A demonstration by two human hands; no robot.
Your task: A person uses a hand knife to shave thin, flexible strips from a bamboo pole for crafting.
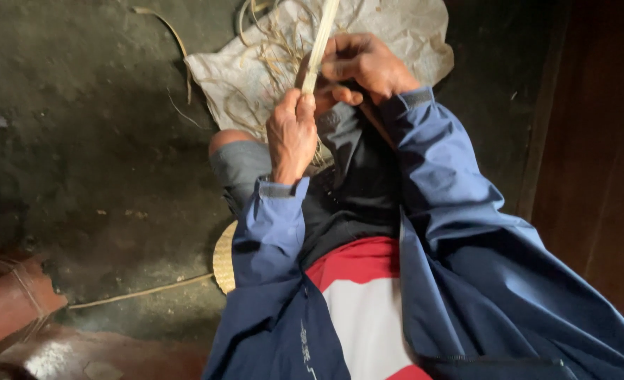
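Pale cane strip: flat, narrow, straw-coloured, running steeply up and out of frame; you pinch its lower end, your other hand just above.

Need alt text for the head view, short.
Seen from above, a seated person in a blue jacket grips a pale cane strip with both hands, the left hand below the right hand. Loose fibres lie on a white sack spread on the dark floor beyond the knees.
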